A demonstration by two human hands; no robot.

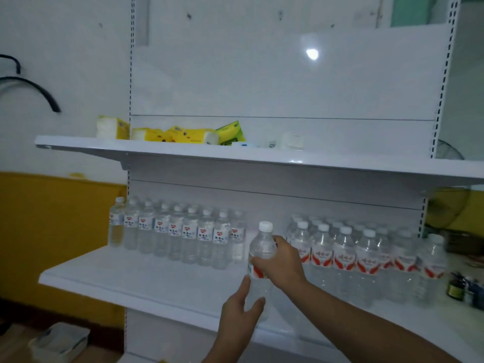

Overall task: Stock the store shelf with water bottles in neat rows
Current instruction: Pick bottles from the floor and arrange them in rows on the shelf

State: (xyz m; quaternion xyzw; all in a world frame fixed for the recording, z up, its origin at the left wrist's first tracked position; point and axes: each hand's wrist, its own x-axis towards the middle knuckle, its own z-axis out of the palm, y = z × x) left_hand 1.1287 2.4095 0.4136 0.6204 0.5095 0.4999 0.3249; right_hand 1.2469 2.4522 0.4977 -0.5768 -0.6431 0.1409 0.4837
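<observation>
A clear water bottle [262, 247] with a white cap and a red-and-white label stands upright over the front of the lower white shelf [136, 279]. My right hand [281, 263] grips it around the label. My left hand [239, 314] holds its lower part between thumb and fingers. Left of it, a row of bottles with small red-marked labels [180, 231] lines the back of the shelf. To the right, several rows of red-labelled bottles [361, 258] fill the shelf toward its front edge.
The upper shelf [235, 155] carries yellow and green tissue packs [183, 134] and small white items. Small dark jars [458, 289] sit at the far right. A pale container [60, 341] lies on the floor at lower left. A yellow wall panel is at left.
</observation>
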